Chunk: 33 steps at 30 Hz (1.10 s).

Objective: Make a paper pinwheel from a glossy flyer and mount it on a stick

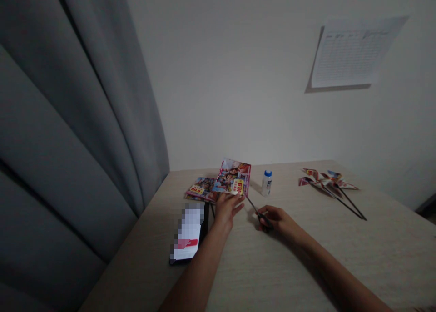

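My left hand [227,208] holds up a colourful printed sheet [234,176] by its lower edge, tilted above the table. My right hand [276,220] grips dark scissors [256,210] whose blades point up and left toward the sheet's lower right corner. More printed sheets [200,188] lie flat on the table just left of the held one.
A phone [188,234] with a lit screen lies left of my left forearm. A small white bottle with a blue cap [266,183] stands behind my hands. Paper pinwheels on dark sticks [327,181] lie at the right. A grey curtain [68,121] hangs left; a paper [350,53] is on the wall.
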Motion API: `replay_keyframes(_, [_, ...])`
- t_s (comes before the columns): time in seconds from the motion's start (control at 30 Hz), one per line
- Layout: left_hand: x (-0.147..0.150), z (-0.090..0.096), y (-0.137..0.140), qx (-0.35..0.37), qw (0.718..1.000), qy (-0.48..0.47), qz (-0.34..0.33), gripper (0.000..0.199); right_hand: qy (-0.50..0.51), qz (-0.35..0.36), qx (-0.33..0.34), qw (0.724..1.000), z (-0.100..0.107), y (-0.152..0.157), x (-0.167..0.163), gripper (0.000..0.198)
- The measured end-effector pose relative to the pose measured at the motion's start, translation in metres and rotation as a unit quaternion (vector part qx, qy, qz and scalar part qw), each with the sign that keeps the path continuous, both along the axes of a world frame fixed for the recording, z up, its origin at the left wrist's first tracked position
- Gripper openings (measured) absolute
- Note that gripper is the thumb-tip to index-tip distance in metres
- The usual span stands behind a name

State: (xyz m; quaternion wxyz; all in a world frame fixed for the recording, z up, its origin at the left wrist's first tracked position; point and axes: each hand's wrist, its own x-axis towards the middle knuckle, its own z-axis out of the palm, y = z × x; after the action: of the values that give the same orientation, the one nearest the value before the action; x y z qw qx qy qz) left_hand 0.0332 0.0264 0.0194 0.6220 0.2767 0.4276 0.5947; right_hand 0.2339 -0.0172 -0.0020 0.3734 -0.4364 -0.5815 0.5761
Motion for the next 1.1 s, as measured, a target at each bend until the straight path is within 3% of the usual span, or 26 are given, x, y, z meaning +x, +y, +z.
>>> replay_keyframes(1.1, [0.0001,-0.0023,0.0013,-0.001,1.0,-0.025,0.004,0.031,0.03,0.003,-0.004,1.0,-0.0024,0.0014,-0.0027,0.049])
